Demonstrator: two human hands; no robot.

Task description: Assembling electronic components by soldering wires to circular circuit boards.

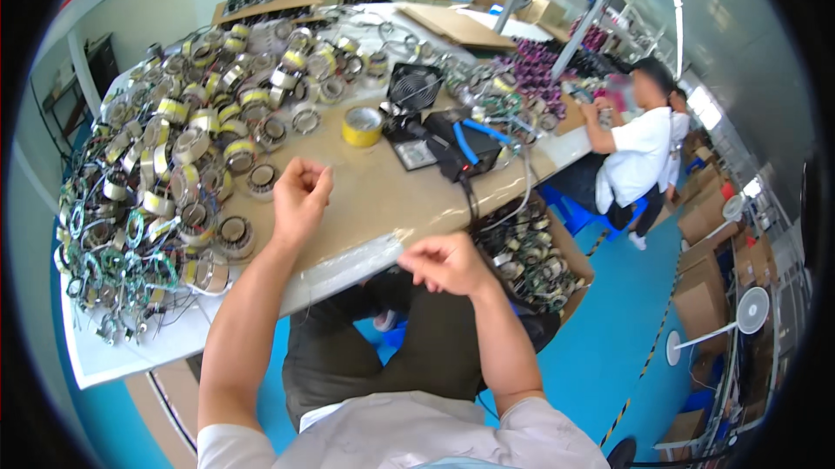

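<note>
My left hand (pixel 302 197) is over the cardboard-covered table, its fingers curled and pressed together. Closest to it are ring-shaped metal parts with wires, such as one ring (pixel 262 180) just left of the fingers. My right hand (pixel 448 262) hangs at the table's front edge with thumb and fingertips pinched. Whatever either hand may hold is too small to make out. Beyond them stand a yellow tape roll (pixel 361 127) and a black fan (pixel 413 86). Blue-handled pliers (pixel 477 140) lie on dark items at the right.
A large heap of metal rings (pixel 187 147), many with yellow bands, covers the table's left side. Green wired boards (pixel 130 247) lie at its near end. An open carton (pixel 570 282) of parts stands below the right edge. A co-worker (pixel 639 143) sits at the far right.
</note>
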